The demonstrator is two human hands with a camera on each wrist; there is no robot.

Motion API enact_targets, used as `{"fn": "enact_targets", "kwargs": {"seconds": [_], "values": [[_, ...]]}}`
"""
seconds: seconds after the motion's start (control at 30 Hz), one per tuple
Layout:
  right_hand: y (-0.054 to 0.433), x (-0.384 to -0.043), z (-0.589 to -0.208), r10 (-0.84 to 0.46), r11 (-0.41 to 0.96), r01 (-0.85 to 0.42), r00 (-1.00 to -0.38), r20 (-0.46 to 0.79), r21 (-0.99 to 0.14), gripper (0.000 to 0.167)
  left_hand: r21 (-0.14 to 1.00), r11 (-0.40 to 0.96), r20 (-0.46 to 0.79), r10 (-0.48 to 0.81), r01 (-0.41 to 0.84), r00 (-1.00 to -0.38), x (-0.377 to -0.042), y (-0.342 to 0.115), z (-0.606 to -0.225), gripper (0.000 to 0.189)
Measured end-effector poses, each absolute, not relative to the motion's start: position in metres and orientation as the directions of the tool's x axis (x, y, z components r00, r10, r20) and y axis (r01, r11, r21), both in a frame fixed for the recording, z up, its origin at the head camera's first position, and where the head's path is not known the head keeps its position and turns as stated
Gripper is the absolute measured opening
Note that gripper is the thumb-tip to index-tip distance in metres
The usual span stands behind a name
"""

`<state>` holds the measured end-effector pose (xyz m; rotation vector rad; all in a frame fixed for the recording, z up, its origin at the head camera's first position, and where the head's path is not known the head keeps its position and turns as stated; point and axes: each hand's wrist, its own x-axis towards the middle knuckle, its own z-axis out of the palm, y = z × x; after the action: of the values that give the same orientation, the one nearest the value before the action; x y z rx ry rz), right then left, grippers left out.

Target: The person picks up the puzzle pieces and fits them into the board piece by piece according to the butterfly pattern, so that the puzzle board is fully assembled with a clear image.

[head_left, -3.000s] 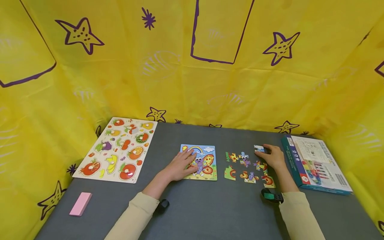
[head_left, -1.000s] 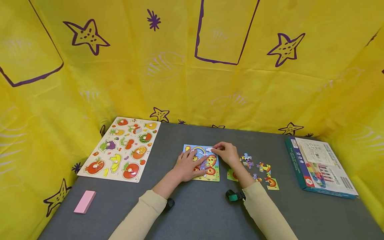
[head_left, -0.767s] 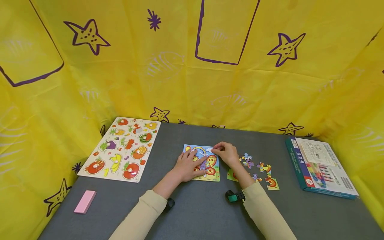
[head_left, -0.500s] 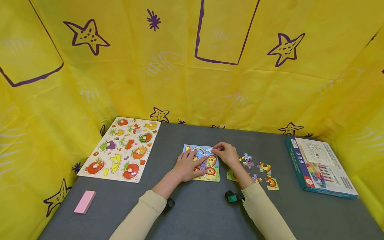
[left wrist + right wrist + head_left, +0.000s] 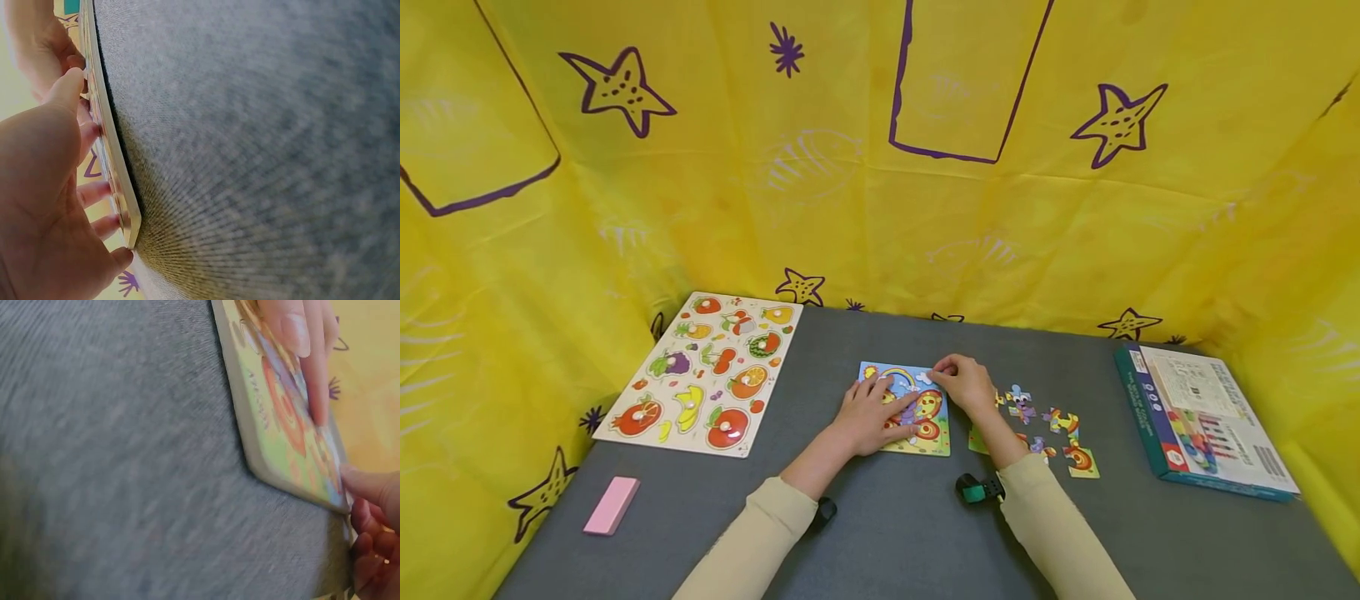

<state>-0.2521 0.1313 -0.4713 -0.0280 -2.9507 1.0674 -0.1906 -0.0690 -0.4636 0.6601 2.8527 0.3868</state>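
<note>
My left hand (image 5: 865,417) lies with fingers spread on a small square puzzle board (image 5: 917,446) with a butterfly and rainbow picture. In the left wrist view its fingertips (image 5: 111,225) reach over the board's edge. My right hand (image 5: 964,385) is at the board's upper right corner, by the cloud. Its thumb and fingertips pinch what appears to be a cloud-coloured jigsaw piece, mostly hidden by the fingers. In the right wrist view, the thumb (image 5: 361,482) meets the board's corner and the other fingers curl beside its edge. Several loose jigsaw pieces (image 5: 1081,458) lie right of the board, partly behind the right forearm.
A fruit peg board (image 5: 647,437) lies at the back left, with a pink block (image 5: 612,506) in front of it. A flat box (image 5: 1206,417) stands at the right. Yellow patterned cloth (image 5: 850,208) walls the grey table (image 5: 887,542) at the back and sides.
Three seconds ago the right hand was at a white-and-blue piece above the loose pieces. It moved left to the board's corner, and that spot shows no piece now. Since then, both hands stay nearly still.
</note>
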Motion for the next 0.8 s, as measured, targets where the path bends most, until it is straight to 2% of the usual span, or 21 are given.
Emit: {"fn": "enact_targets", "kwargs": {"seconds": [0.13,0.47,0.8], "values": [[0.135,-0.253,-0.474,-0.020,0.764,-0.016,-1.000,0.001,-0.645,0.020,0.282,0.869,-0.115,0.451,0.406,-0.885,-0.190,-0.068,-0.463,0.062],[0.150,-0.251,-0.471,-0.213,0.656,-0.121,-0.977,-0.029,-0.745,0.018,0.284,0.872,-0.120,0.446,0.399,-0.887,-0.190,-0.069,-0.462,0.061],[0.145,-0.243,-0.472,-0.207,0.712,-0.177,-0.978,0.038,-0.680,0.019,0.277,0.870,-0.097,0.448,0.408,-0.889,-0.190,-0.069,-0.464,0.058]]}}
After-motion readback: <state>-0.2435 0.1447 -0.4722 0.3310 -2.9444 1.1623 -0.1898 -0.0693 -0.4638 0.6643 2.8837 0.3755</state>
